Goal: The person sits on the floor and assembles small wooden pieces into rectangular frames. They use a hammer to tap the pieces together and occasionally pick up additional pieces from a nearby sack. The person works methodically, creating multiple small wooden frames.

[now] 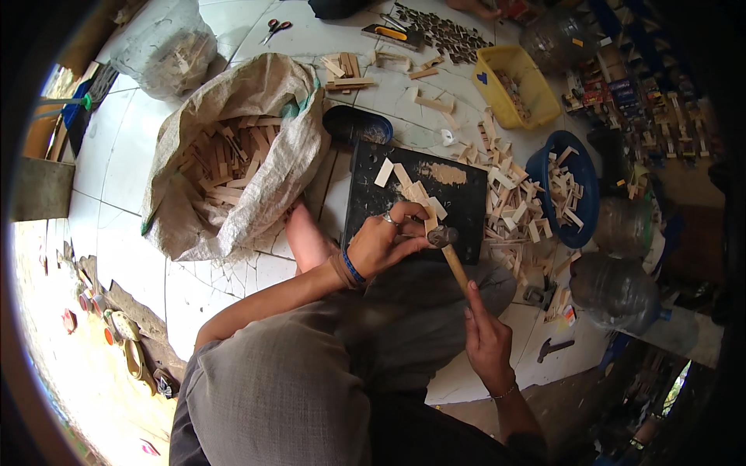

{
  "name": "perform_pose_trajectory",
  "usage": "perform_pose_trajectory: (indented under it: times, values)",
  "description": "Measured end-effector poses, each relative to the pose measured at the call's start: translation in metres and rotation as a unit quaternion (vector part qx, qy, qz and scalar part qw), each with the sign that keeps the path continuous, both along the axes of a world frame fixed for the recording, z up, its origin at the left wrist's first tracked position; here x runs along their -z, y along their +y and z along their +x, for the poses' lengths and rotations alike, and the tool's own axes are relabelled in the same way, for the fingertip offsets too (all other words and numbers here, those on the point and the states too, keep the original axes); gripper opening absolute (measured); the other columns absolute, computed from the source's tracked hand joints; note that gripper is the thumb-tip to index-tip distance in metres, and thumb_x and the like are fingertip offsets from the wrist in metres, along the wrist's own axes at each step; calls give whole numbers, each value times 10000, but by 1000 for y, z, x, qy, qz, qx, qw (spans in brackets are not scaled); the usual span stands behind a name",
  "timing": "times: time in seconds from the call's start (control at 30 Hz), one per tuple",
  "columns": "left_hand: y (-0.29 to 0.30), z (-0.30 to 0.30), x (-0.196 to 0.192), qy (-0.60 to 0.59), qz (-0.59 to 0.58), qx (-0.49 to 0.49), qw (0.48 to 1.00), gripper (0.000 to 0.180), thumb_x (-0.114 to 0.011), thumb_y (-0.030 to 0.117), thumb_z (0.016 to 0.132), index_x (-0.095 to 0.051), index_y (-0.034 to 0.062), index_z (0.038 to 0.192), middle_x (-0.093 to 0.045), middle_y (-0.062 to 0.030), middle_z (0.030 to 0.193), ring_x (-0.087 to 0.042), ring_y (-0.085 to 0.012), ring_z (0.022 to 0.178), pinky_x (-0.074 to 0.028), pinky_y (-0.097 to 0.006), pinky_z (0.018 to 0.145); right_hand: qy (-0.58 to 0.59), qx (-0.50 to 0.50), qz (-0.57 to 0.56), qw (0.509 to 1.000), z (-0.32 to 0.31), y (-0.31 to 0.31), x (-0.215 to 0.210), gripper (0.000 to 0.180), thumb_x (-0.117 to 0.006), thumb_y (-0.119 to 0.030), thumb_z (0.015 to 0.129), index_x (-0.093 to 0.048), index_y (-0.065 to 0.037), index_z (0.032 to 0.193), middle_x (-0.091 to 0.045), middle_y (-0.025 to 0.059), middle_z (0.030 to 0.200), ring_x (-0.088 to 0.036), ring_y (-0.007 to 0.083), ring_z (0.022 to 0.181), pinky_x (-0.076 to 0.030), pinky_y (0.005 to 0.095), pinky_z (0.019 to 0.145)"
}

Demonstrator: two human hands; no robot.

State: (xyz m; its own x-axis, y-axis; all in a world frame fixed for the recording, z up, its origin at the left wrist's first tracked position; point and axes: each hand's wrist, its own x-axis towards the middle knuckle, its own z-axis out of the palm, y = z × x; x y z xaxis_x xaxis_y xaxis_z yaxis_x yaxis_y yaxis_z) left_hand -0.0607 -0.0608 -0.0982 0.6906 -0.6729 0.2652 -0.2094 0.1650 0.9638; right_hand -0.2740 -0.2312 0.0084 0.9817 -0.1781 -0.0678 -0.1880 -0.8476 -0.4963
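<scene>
The person's left hand [382, 242], with a ring on one finger and a blue band at the wrist, pinched a small pale wooden piece [430, 223] upright between fingers and thumb on the dark flat work board [373, 203] lying on the tiled floor. The right hand [488, 339] was wrapped closed around the lower end of the wooden handle of a small steel-headed hammer [444, 237], whose head sat just beside the held piece, touching or nearly touching it; which one could not be told. Several more short pale wooden slats [404, 177] lay loose on the board beside a smear of sawdust. To the right of the board a heap of similar wooden offcuts [509, 210] spread toward a round blue plastic basin [584, 186] holding more pieces. To the left stood an open woven sack [291, 147] filled with wooden strips, and farther up a yellow plastic tub [497, 81].
</scene>
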Motion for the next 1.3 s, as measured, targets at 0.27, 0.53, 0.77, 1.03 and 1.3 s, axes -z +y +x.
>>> perform_pose_trajectory:
  times: [0.27, 0.53, 0.77, 1.03, 1.3]
  values:
    - [1, -5, 7, 7, 28, -13, 999, 544, -747, 17, 928, -398, 37, 1345, -782, -133, 999, -766, -241, 996, -567, -313, 830, -31, 18, 4, 999, 1, 2, -1, 666, -640, 34, 950, -449, -136, 1565, -721, 189, 909, -717, 310, 716, -556, 399, 630]
    - [1, -5, 10, -5, 20, -13, 1000, 525, -744, 87, 944, -385, 62, 1327, -779, -131, 1016, -761, -327, 975, -585, -360, 792, 18, -26, -78, 996, -5, -2, 7, 616, -624, 17, 965, -441, -39, 1550, -714, 176, 888, -698, 276, 674, -547, 382, 615]
    - [1, -5, 8, -36, 52, -37, 997, 410, -728, 120, 964, -399, 52, 1201, -781, -119, 1003, -757, -318, 986, -590, -361, 784, -111, 17, -25, 993, -9, -6, 0, 594, -583, -21, 994, -395, 4, 1557, -675, 156, 827, -661, 295, 632, -530, 400, 597]
    - [0, -5, 12, -28, 59, -28, 997, 422, -750, 120, 948, -393, 38, 1157, -782, -129, 987, -763, -310, 965, -585, -343, 774, -115, 8, -24, 993, -13, 0, 13, 586, -612, -9, 976, -422, 41, 1528, -628, 133, 725, -622, 285, 582, -497, 380, 561]
    - [0, -4, 10, -20, 54, -15, 998, 371, -730, 108, 963, -402, 34, 1119, -782, -138, 974, -760, -297, 1010, -595, -332, 784, -317, 86, 61, 942, -20, -7, -10, 616, -591, 27, 970, -403, -15, 1555, -626, 131, 761, -594, 274, 589, -468, 348, 546]
